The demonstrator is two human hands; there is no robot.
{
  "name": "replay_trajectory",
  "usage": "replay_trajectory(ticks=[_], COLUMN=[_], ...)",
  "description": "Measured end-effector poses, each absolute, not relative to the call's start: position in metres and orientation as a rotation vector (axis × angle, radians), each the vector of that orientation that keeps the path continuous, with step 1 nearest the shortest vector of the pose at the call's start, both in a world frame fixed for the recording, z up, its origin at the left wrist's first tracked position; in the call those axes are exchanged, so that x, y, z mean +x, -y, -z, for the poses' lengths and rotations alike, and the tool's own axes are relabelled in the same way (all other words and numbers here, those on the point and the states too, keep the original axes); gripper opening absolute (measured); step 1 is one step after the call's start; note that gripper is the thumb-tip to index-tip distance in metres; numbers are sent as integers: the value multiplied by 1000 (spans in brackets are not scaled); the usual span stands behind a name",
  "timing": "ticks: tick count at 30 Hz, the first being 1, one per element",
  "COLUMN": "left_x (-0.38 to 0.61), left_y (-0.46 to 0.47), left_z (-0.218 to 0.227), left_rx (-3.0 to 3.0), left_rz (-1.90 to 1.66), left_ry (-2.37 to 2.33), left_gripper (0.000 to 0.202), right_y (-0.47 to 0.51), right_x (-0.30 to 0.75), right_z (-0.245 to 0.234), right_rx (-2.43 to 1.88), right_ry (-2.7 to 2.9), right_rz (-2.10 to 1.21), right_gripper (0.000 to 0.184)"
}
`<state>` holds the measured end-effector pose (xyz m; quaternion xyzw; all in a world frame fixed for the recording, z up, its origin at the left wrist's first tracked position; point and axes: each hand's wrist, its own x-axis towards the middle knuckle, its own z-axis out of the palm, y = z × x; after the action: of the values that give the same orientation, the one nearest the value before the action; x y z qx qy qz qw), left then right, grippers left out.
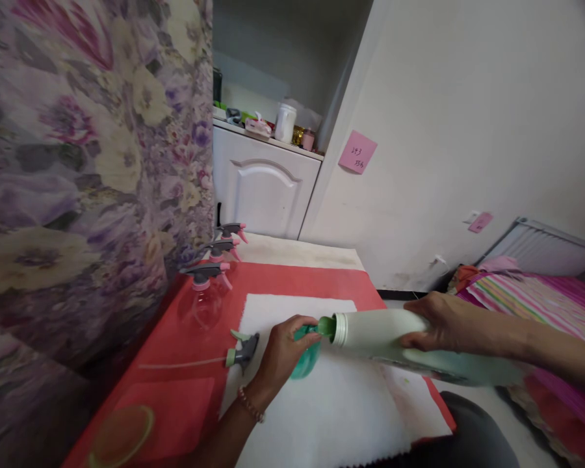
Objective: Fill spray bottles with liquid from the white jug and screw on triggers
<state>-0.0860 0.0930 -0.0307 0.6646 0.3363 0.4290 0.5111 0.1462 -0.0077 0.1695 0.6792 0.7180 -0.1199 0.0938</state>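
Note:
My left hand (287, 341), with a beaded bracelet at its wrist, is closed around the neck of a small see-through green bottle (306, 363). My right hand (426, 318) grips a large pale bottle (370, 330) tipped nearly level. A green spout (327, 327) in its mouth meets the top of the small bottle; whether liquid runs is too small to tell. To the left of my left hand lies a loose spray head (244, 352), grey and light green, its thin tube (180, 366) stretching left. A white cloth (341, 409) lies beneath both hands.
Spray bottles (207, 305) with grey and pink heads line the far left of the red-covered table (316, 281). A round clear object with a yellowish rim (121, 435) lies front left. A floral curtain (92, 162) hangs at left; a bed (536, 292) stands at right.

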Motion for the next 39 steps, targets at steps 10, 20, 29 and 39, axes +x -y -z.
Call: replay_trajectory(ticks=[10, 20, 29, 39], left_x=[-87, -85, -86, -86], left_y=[-92, -93, -92, -92], left_z=[28, 31, 29, 28], left_rx=[1610, 1605, 1618, 1600], left_rz=[-1028, -1061, -1043, -1047], left_ry=[-819, -809, -819, -829], left_gripper=[16, 15, 16, 16], right_y=[7, 9, 8, 8], right_x=[146, 146, 148, 149], right_z=[-169, -169, -168, -168], right_rx=[2012, 2031, 2030, 2022], right_ry=[-2145, -2156, -2169, -2179], right_rz=[369, 365, 375, 374], right_gripper=[37, 34, 37, 36])
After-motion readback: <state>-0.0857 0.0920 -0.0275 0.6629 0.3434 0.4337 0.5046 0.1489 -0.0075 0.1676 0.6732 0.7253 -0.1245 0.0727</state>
